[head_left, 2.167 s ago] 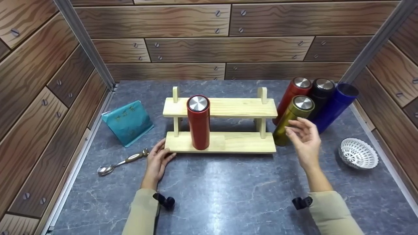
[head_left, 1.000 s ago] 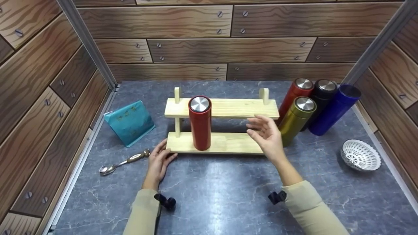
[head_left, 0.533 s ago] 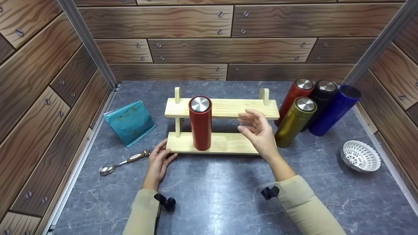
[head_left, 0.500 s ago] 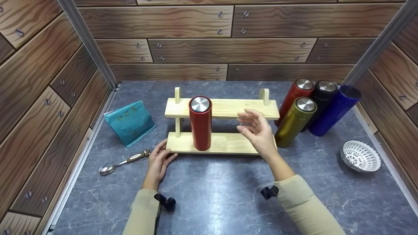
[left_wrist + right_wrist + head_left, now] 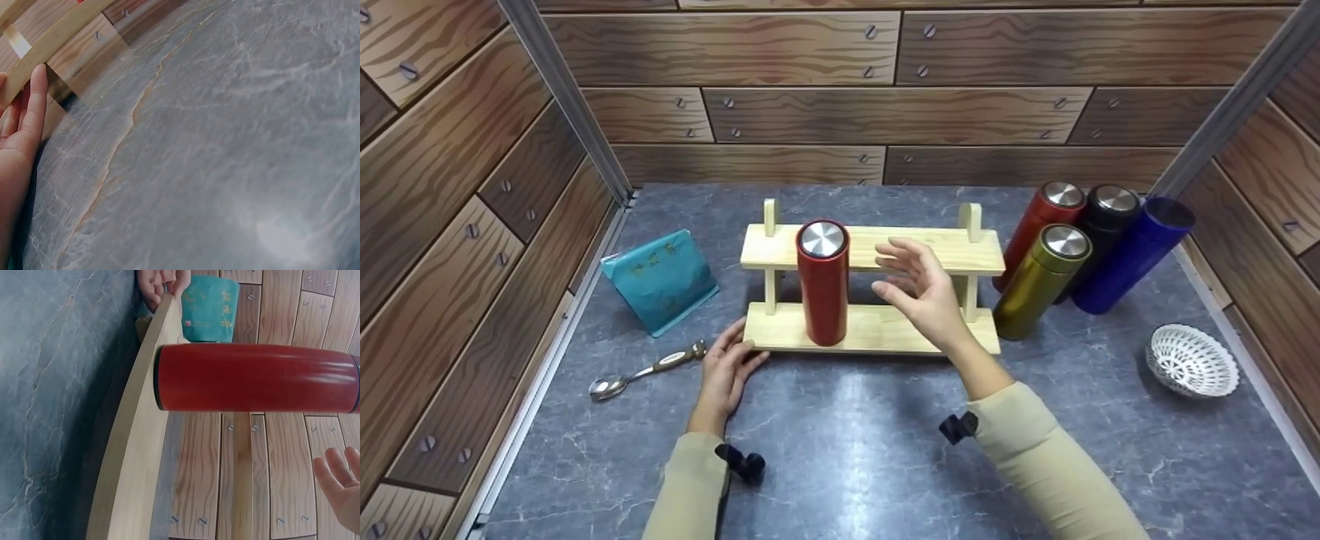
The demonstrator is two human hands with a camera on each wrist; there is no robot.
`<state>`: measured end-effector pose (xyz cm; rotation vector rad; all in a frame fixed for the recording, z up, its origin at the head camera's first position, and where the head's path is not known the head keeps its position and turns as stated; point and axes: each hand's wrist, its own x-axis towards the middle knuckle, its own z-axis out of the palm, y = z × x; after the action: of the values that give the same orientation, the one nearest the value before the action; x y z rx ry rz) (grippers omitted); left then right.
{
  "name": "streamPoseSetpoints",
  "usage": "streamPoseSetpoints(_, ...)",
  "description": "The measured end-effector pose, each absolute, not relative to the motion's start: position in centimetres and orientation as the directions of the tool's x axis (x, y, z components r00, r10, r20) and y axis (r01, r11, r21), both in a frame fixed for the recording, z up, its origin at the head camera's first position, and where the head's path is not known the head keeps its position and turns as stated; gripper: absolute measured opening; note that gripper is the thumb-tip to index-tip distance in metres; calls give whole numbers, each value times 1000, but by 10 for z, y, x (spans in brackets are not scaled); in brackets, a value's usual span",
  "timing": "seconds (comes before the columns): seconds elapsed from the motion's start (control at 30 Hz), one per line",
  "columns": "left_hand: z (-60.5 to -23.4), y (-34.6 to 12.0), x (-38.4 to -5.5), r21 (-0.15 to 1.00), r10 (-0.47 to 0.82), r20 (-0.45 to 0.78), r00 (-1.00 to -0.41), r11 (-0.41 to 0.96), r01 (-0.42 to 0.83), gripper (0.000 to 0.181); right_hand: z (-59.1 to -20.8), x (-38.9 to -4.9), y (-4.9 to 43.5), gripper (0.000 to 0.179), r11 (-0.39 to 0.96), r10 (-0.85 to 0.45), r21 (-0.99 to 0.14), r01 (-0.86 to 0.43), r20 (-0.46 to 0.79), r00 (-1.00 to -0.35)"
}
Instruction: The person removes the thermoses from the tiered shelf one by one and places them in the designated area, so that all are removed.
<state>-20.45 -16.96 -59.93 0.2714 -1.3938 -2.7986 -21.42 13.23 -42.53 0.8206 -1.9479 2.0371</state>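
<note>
A two-tier wooden shelf [image 5: 907,330] stands in the middle of the table. Upright on its lower board, left of centre, is a red thermos [image 5: 823,300] with a steel-topped lid. My left hand [image 5: 725,371] holds the shelf's front left corner, thumb at the top edge and fingers lower down; in the left wrist view a finger [image 5: 36,101] reaches up to the board's edge. Just right of the thermos my right hand [image 5: 922,296] is raised in front of the shelf, fingers spread and loosely bent, nothing in it. The right wrist view shows a gap between its fingers [image 5: 337,475] and the thermos [image 5: 253,377].
Right of the shelf stand a gold thermos [image 5: 1035,289], another red thermos [image 5: 1046,217], a black thermos [image 5: 1110,217] and a blue cylinder [image 5: 1136,251]. A white woven basket [image 5: 1192,360] sits at the right. A teal pouch [image 5: 660,281] and a spoon [image 5: 649,370] lie left.
My right hand has moved left from beside the gold thermos, across the shelf's right half, to near the red thermos. My left hand stays at the shelf corner.
</note>
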Motion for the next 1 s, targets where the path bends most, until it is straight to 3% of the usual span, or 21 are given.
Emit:
streamPoseSetpoints(0.5,-599,-171,-202,804,-94,-164,-982,-590,-78,53,-400,-213,95,67,-83,-297,-881,-465,468,-832)
streamPoseSetpoints(1.0,-598,-169,-204,807,-93,-169,-981,-585,-83,52,-399,-219,77,82,-32,-310,-886,-463,449,-838)
